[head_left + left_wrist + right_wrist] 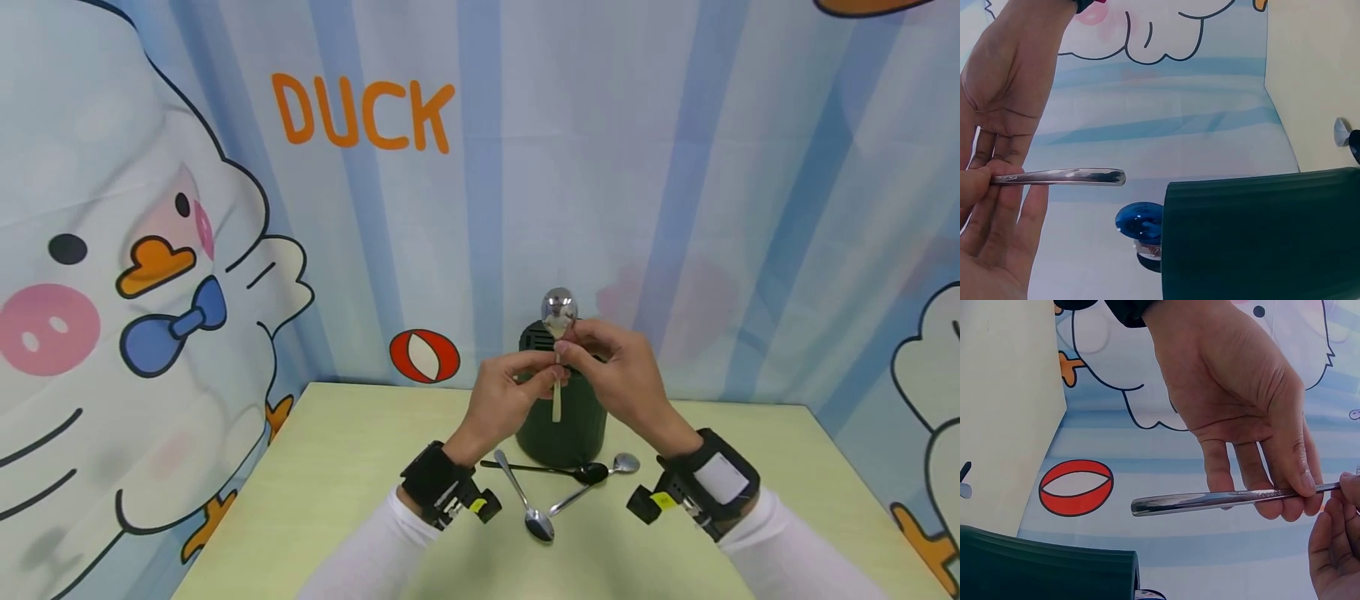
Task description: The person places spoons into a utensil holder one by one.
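A metal spoon (558, 310) stands upright between both hands in the head view, bowl at the top. My left hand (512, 385) pinches the handle between thumb and fingers; below this grip the handle's end sticks out free. Higher up, just under the bowl, my right hand (626, 379) pinches the same spoon. The wrist views show the spoon's handle (1063, 177) from the side, long and shiny. Right behind the hands in the head view is a dark green container (566, 433), partly hidden by them.
On the pale table (360, 467), in front of the container, a silver spoon (538, 527), a black spoon (592, 473) and another silver spoon (626, 463) lie crossed. A glossy blue piece (1140, 220) protrudes past the container's rim. A printed curtain (562, 192) hangs behind the table.
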